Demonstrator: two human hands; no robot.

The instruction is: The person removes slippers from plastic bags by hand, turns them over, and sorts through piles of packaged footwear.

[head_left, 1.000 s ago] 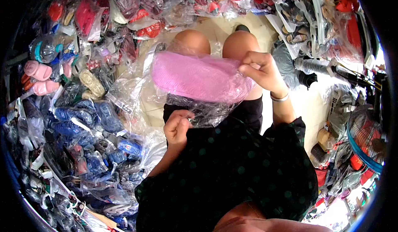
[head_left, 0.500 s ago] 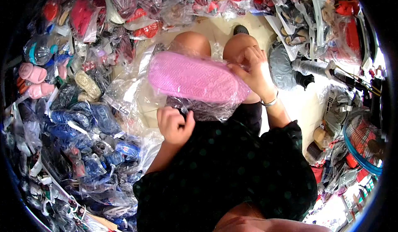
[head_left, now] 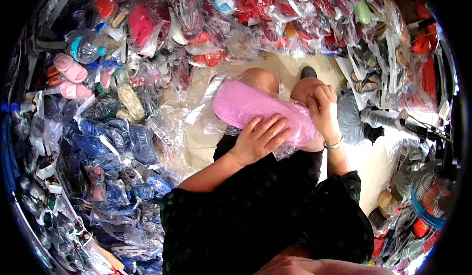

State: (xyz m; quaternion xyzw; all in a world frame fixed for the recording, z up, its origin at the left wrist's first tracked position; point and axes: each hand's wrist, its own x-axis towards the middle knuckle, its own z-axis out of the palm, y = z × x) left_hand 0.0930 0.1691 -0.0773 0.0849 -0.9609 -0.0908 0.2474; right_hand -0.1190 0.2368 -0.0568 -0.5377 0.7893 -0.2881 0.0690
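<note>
A pink slipper (head_left: 246, 103), its sole facing up, lies across my lap inside a clear plastic bag (head_left: 284, 153). Over the lower edge of the slipper my left hand (head_left: 260, 140) rests flat, fingers spread on the plastic. At the right end of the bag, my right hand (head_left: 324, 110) has its fingers pinched together on the plastic near my knee. What exactly sits between those fingertips is partly hidden.
Bagged blue shoes (head_left: 115, 142) pile up on the left, with pink slides (head_left: 71, 67) and a water bottle (head_left: 87, 47) above them. Red bagged footwear (head_left: 265, 4) lines the far side. A blue-rimmed fan (head_left: 431, 196) stands at the right.
My left hand has gone from loosely curled below the bag to lying flat on the slipper. The slipper has tilted, its right end lower. The whole view has shifted.
</note>
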